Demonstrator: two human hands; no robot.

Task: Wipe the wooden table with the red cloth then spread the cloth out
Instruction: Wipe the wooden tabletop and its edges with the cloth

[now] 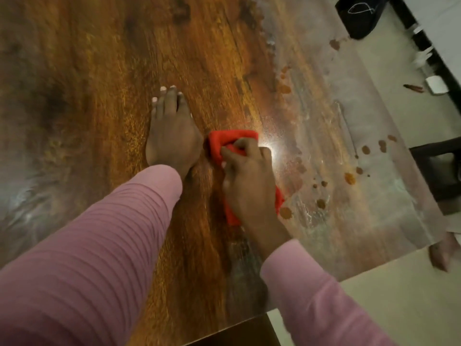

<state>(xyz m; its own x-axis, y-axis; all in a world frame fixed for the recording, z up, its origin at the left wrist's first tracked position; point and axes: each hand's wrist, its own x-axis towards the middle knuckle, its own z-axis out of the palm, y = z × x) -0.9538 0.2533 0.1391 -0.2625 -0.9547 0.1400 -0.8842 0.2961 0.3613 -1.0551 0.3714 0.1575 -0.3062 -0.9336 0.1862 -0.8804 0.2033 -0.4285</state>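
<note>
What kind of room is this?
Probably a home dining area: a big glossy wooden table with brown spills, what looks like a dark chair beside it, and a right hand gripping a red cloth.

On the pale floor (399, 308) to my right I note a black bag (359, 20) at the far end, a small white object (436, 84) with a thin brown scrap (414, 88) just beside it, and a dark chair (441, 171) nearer me.

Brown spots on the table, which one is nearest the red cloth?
The spot almost touching the near right corner of the red cloth; the others lie farther off.
</note>
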